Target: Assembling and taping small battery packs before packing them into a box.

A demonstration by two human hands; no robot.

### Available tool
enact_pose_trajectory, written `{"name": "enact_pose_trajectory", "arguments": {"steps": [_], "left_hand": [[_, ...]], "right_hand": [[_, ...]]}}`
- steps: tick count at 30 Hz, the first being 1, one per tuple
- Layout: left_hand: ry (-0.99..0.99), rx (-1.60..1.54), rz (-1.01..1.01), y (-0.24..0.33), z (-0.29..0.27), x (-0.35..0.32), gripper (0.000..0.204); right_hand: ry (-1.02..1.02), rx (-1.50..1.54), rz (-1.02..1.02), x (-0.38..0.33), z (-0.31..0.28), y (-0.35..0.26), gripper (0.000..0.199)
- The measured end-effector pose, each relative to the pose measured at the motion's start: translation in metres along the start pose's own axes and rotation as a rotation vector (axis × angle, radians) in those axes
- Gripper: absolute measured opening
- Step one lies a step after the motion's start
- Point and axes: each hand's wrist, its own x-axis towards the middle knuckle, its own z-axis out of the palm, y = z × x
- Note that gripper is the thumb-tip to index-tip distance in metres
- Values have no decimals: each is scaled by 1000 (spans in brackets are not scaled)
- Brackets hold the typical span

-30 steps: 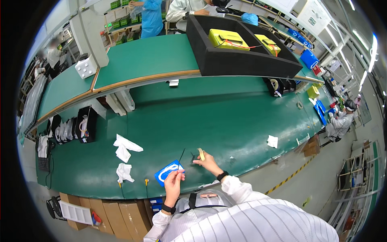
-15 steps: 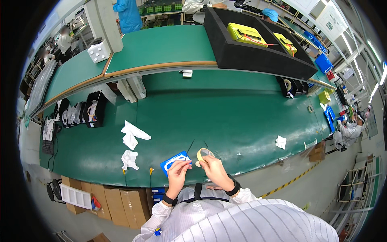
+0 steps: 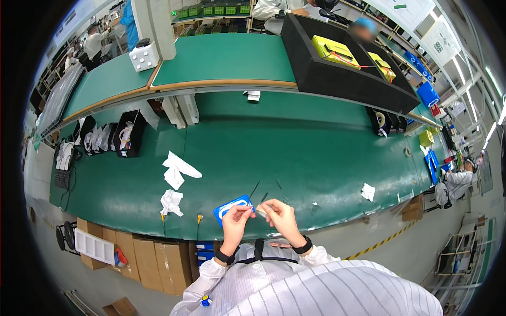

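Tape roll (image 3: pixel 261 211), mostly hidden and probably turned edge-on, has come closer to our left hand (image 3: pixel 235 217), gripped in our right hand (image 3: pixel 279 215) above the green counter (image 3: pixel 226 163). Our left hand pinches a slim black strip (image 3: pixel 255 188) beside the blue packet (image 3: pixel 220 211). With hands nearly meeting, we judge the work now sits between them.

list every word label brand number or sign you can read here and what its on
None readable.
White poster, upper right: marks too small.
Flat blue item by the left hand: no legible words.
Yellow-and-black floor stripe: no lettering visible.
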Motion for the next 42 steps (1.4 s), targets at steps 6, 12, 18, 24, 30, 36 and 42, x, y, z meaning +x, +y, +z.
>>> {"name": "enact_pose_trajectory", "arguments": {"steps": [6, 12, 18, 24, 30, 36, 42], "left_hand": [[6, -17, 34, -3, 2, -1, 9], [8, -2, 27, -2, 4, -2, 10], [21, 50, 16, -1, 5, -3, 11], [20, 64, 27, -5, 5, -1, 11], [9, 18, 33, -4, 5, -2, 11], [47, -6, 61, -4, 8, -1, 11], [55, 553, 372, 22, 18, -1, 5]], "right_hand": [[-28, 138, 52, -1, 8, -7, 18], [-8, 144, 50, -2, 11, -10, 17], [9, 129, 33, -1, 17, -9, 17], [45, 107, -10, -1, 20, -7, 19], [86, 50, -42, -3, 22, -7, 17], [95, 17, -87, -5, 22, -6, 21], [136, -115, -153, -2, 19, 7, 24]]}}
